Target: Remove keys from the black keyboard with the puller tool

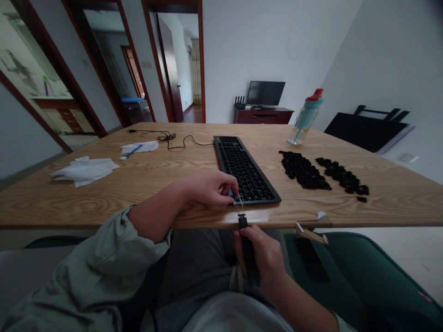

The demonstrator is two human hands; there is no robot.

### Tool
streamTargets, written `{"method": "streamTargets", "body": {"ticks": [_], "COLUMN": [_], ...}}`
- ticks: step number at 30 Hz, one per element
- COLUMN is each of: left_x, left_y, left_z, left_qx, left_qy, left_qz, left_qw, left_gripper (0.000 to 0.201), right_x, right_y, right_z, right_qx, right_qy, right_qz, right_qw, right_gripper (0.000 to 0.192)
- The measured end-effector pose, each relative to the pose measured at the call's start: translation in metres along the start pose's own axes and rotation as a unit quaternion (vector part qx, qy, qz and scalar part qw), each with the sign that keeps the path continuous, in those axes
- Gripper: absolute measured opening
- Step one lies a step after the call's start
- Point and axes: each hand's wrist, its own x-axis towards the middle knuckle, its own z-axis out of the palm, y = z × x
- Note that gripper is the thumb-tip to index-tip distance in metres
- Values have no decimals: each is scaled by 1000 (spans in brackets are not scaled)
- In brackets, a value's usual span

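A black keyboard (244, 168) lies lengthwise on the wooden table (145, 184), its cable running off to the left. My left hand (207, 186) rests on the keyboard's near left corner, fingers curled against it. My right hand (261, 258) is below the table edge, closed around the black handle of a keycap puller (242, 221). The puller's wire loop reaches the keyboard's near edge beside my left fingertips. Two heaps of loose black keycaps (304, 170) lie to the right of the keyboard.
A teal water bottle with a red lid (306, 117) stands at the back right. White tissues (86, 169) and a small brush on a wipe (138, 148) lie at the left. A green chair (363, 263) is at my right; a monitor stands on a far cabinet.
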Motion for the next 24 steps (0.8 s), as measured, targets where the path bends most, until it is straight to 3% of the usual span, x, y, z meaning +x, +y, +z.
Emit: {"method": "streamTargets", "body": {"ticks": [14,18,24], "left_x": [-1,-1,-2], "left_y": [2,1,2], "left_z": [-1,0,-2], "left_qx": [2,-3,17], "left_qy": [-2,1,20], "left_qz": [-8,-9,-11], "left_qw": [1000,1000,1000], "left_gripper": [32,33,30], "right_x": [-6,16,67], "right_y": [4,-3,16], "right_z": [8,-14,-41], "right_qx": [28,26,31], "right_qy": [31,36,-49], "right_qz": [-2,53,146], "right_qw": [999,998,988], "right_gripper": [26,24,14]}}
